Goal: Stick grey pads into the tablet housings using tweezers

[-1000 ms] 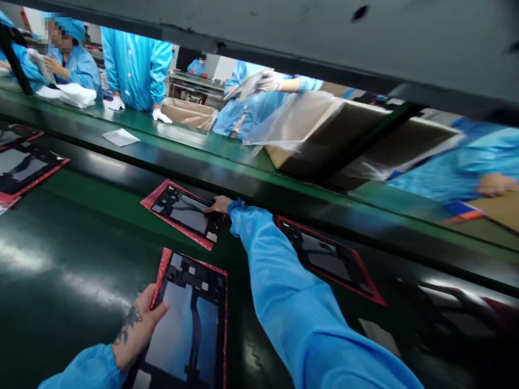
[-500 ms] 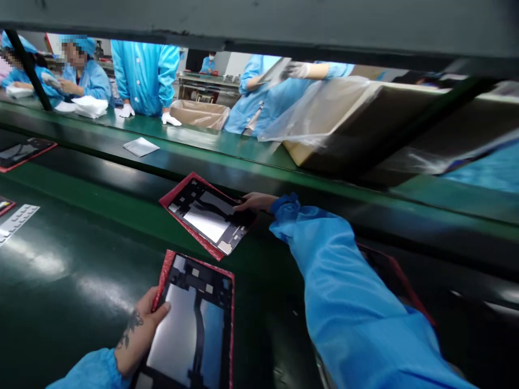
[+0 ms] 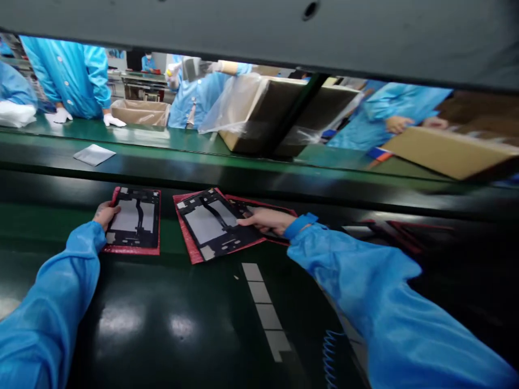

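Note:
My left hand (image 3: 106, 214) grips the left edge of a tablet display panel (image 3: 128, 215), thumb on top. That panel shows a silvery back, a black frame and a dark ribbon cable, with a red bubble-wrap sheet (image 3: 133, 250) under it. My right hand (image 3: 265, 219) has its thumb over the right end of a second display panel (image 3: 206, 226), which lies tilted on red wrap (image 3: 187, 237). Partly behind that hand is a third dark panel (image 3: 243, 204), also on red wrap. The fingers under the panels are hidden.
White label squares (image 3: 259, 292) run in a strip on the dark green belt (image 3: 170, 324). A blue coiled cord (image 3: 329, 356) lies near the front. A white packet (image 3: 94, 155) sits on the ledge. Co-workers in blue (image 3: 67, 75) and cartons (image 3: 267, 113) are beyond; a grey beam (image 3: 227, 32) crosses above.
My view has swung to the right. My left hand has carried its panel forward, farther from me. The right hand keeps its panel, now beside the third one.

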### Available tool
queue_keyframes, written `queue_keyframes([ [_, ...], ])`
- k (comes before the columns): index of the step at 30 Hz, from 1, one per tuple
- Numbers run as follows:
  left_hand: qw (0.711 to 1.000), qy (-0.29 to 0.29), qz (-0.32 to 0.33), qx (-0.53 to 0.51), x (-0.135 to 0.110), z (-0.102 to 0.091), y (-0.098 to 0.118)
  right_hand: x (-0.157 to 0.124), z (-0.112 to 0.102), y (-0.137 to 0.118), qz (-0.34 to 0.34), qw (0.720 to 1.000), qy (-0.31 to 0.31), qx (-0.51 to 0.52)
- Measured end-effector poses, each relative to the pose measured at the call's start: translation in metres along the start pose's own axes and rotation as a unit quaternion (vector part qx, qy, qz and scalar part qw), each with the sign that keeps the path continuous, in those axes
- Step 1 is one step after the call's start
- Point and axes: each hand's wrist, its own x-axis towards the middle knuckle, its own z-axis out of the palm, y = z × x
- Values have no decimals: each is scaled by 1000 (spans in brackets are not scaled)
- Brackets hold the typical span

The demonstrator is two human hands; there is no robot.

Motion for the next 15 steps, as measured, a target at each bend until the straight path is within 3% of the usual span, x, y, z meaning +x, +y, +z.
queue_keyframes([
  [3,998,1,17,58,-4,15,21,-31,21,21,31,998,-25,55],
  [5,996,-25,24,77,-31,25,24,-56,35,40,33,995,-29,89],
  [8,990,-117,-15,84,-107,39,7,-99,50,74,49,991,-32,124],
  [11,954,-264,-133,57,-193,48,-25,-145,58,111,69,984,-50,156],
  [13,915,-326,-228,-63,-242,50,-44,-172,63,136,83,981,-53,165],
  [15,885,-349,-263,-161,-280,49,-58,-195,67,162,65,981,-52,174],
])
